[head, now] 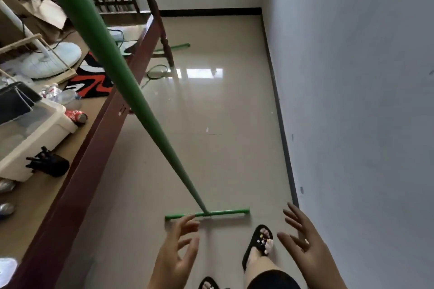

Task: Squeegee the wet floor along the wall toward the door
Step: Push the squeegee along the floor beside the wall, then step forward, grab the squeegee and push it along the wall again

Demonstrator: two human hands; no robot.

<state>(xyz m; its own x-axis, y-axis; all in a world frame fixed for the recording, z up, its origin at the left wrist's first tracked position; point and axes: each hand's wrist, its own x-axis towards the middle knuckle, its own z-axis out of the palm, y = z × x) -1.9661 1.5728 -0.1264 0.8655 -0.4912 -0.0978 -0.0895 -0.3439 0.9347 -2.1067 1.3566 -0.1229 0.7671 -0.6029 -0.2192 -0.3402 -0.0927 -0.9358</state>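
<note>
A green squeegee has its blade [225,213] flat on the glossy beige tile floor [211,152], just ahead of my feet. Its long green handle [122,82] rises up to the top left past the camera. Neither hand touches it. My left hand [176,253] is below the blade's left end, fingers spread and empty. My right hand [303,239] is to the right, near the grey wall [352,101], also spread and empty. The dark baseboard [279,110] runs along the wall to the far corner.
A dark red wooden bed frame [101,124] borders the floor on the left, loaded with a plastic bin, a fan, bottles and a rug. A second green tool [178,46] and a racket [157,71] lie by the bedpost. My sandalled foot [258,244] stands behind the blade.
</note>
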